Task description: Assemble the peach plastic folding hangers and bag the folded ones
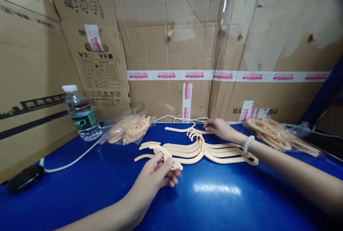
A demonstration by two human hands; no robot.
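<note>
Several beige plastic hangers [187, 160] lie nested in a row on the blue table, their hooks bunched toward the back. Before their left ends, my left hand [158, 174] is closed around a short, curved beige hanger piece [160, 149], pinched between thumb and fingers. Behind the row lies another hanger [177, 129], hook pointing away. My right hand [221, 130] has its fingers closed on this hanger's right arm, and the grip is partly hidden. A beaded bracelet circles my right wrist.
Clear bags of beige hanger parts lie at the back left [130, 129] and right [278, 134]. A water bottle [81, 115] stands at left, near a white cable [72, 166] and a black mouse-like object [26, 179]. Cardboard walls [171, 45] close off the back.
</note>
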